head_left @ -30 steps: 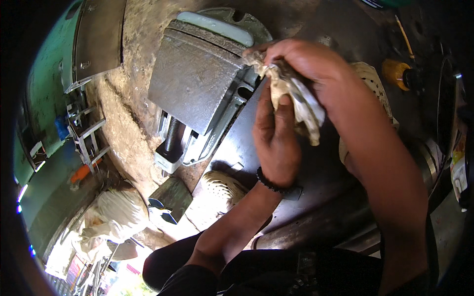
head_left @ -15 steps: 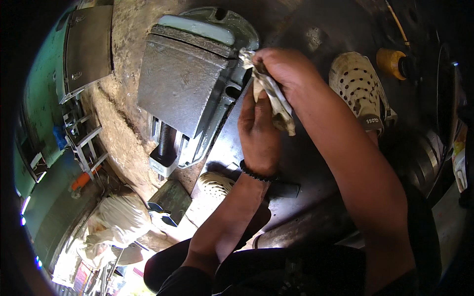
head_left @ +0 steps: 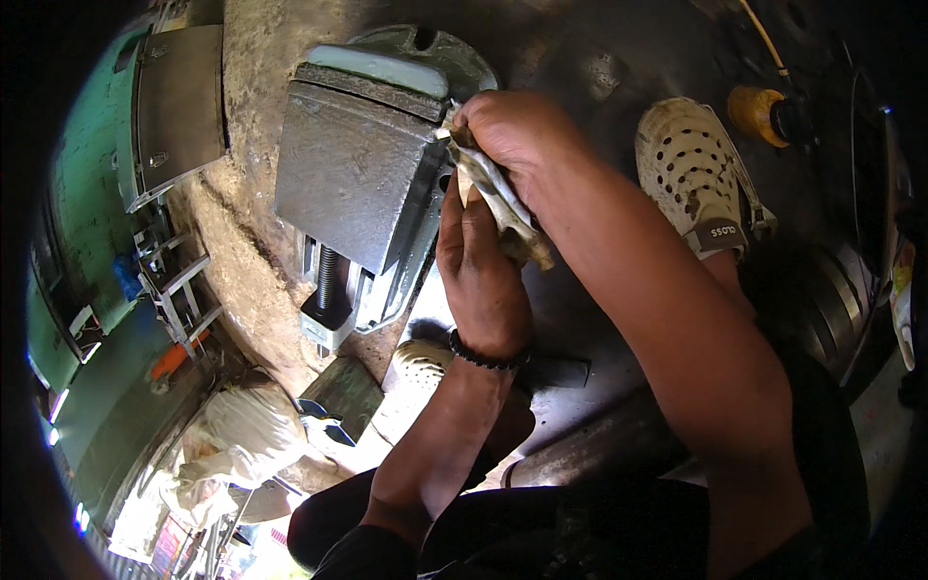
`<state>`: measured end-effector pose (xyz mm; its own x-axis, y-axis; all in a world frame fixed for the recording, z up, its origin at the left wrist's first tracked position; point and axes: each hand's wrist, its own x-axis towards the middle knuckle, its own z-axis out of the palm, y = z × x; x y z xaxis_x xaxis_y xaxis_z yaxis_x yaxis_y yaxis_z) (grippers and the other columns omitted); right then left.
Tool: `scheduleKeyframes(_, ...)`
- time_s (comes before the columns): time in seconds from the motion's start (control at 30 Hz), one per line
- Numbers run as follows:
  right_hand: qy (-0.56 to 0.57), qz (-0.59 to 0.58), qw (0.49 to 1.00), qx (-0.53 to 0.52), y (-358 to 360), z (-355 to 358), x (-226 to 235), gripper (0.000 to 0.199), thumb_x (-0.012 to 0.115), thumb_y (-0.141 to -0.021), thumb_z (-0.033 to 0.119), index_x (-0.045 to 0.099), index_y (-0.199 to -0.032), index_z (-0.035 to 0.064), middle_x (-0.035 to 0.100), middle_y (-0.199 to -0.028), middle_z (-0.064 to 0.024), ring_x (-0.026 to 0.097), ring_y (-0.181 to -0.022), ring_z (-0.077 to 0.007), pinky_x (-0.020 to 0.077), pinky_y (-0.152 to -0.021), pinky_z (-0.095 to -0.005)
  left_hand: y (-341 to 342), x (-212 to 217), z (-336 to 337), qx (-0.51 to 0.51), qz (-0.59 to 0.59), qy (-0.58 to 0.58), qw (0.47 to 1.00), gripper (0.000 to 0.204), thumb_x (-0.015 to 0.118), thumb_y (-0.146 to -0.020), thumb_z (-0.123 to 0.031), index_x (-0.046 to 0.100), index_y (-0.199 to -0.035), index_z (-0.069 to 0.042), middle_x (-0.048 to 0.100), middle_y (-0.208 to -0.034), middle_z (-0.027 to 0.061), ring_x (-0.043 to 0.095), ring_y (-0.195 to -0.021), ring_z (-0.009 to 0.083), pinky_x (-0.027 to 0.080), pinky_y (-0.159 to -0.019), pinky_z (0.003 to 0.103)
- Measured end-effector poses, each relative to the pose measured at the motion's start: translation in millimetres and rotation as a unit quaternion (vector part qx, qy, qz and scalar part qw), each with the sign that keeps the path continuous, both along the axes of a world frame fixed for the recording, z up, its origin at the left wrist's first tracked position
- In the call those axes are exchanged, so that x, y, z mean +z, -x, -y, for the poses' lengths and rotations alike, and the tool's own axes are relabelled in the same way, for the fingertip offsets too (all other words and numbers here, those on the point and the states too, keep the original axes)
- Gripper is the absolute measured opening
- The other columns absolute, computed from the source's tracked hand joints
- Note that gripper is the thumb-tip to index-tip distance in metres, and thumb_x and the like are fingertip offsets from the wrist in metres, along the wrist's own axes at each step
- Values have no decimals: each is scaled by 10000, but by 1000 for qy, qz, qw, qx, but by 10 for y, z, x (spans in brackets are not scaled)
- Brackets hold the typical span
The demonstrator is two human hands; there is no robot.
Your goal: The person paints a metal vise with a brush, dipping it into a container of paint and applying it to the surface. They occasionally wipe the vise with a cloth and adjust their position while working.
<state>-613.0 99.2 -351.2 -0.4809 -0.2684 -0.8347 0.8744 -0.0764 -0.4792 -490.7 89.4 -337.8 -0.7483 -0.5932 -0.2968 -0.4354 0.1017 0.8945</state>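
Note:
A big grey machine vise (head_left: 353,174) lies on the floor in front of me, its broad smooth top facing up and its screw showing at the near end. At the vise's right edge my right hand (head_left: 512,135) is closed round a crumpled, stained whitish rag (head_left: 503,201). The rag's upper tip touches or nearly touches the vise side by the jaw. Just below, my left hand (head_left: 486,290), with a dark beaded bracelet on its wrist, pinches the rag's near side between its fingers. The left thumb is mostly hidden.
Cream perforated clogs (head_left: 681,164) are on my feet, the left one (head_left: 422,365) partly behind my forearm. To the right lies a yellow container with a dark cap (head_left: 757,114). A greenish metal cabinet (head_left: 179,111), a metal frame (head_left: 179,275) and a pale sack (head_left: 242,430) stand left.
Both hands have moved left with the rag, closer to the vise's side. The vise sits slightly lower in the picture as the view has shifted.

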Motion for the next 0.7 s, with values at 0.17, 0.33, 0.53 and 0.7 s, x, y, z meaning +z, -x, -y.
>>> scheduleKeyframes(0.17,-47,-100,989,102,-9,-29,106,200,540,-859,94,682,-840,-46,646,-713,-155,600,-576,-215,485,-534,-387,-120,-14,-45,12,-30,-12,999,398,423,-1024,-212,476,-1364,-12,620,-1075,44,576,-885,92,473,-736,235)
scheduleKeyframes(0.33,-49,-222,970,87,-258,-373,237,230,581,-897,139,692,-1067,33,689,-889,-97,630,-740,-157,501,-688,-282,-215,39,-261,105,-67,-150,981,375,410,-1012,-124,477,-1357,8,612,-1128,62,575,-951,108,469,-814,243)
scheduleKeyframes(0.53,-55,-77,988,-119,-432,-803,30,278,626,-885,131,654,-1105,-37,669,-913,-70,617,-779,-122,490,-681,-242,-170,8,-413,11,8,-248,969,400,402,-978,-41,471,-1364,40,598,-1196,93,567,-1023,125,454,-880,240)
scheduleKeyframes(0.7,26,-111,992,-51,-497,-935,-150,293,654,-876,195,654,-1054,-37,669,-904,-92,616,-790,-140,486,-710,-267,-169,46,-343,30,-14,-240,970,427,508,-999,-182,475,-1352,57,600,-1202,112,561,-1049,147,442,-916,262)
